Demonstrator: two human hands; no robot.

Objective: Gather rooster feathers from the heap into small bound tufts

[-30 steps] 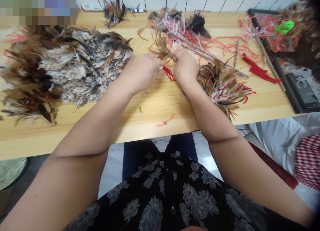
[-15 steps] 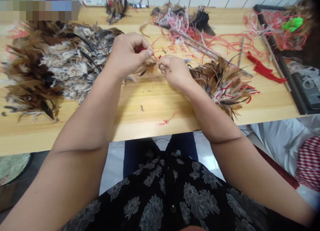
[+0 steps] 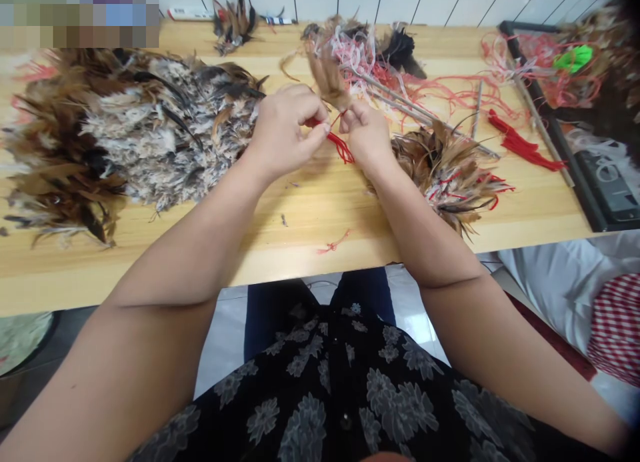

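My left hand (image 3: 287,129) is closed in a pinch on several red threads (image 3: 342,149), whose ends hang out past the thumb. Opposite it, my right hand (image 3: 370,137) pinches the base of a small bunch of brown feathers (image 3: 327,79), its tips pointing up and away. One red strand runs taut between both hands at the feather base. Left of my hands lies a big heap of loose feathers (image 3: 160,129), white-grey and brown. Just beyond my right wrist is a pile of feather bunches with red thread ends (image 3: 445,169).
A hank of red thread (image 3: 523,142) lies at the right, near a black-edged tray (image 3: 550,129) holding pink strings and a phone (image 3: 613,185). Tangled pink and white string (image 3: 360,55) and thin sticks (image 3: 407,105) lie at the back. Markers (image 3: 190,14) rest by the tiled wall.
Both hands have shifted a little right and toward me. The brown feather bunch has swung from pointing down-left to upright, and the red thread ends now hang in view below my left hand.
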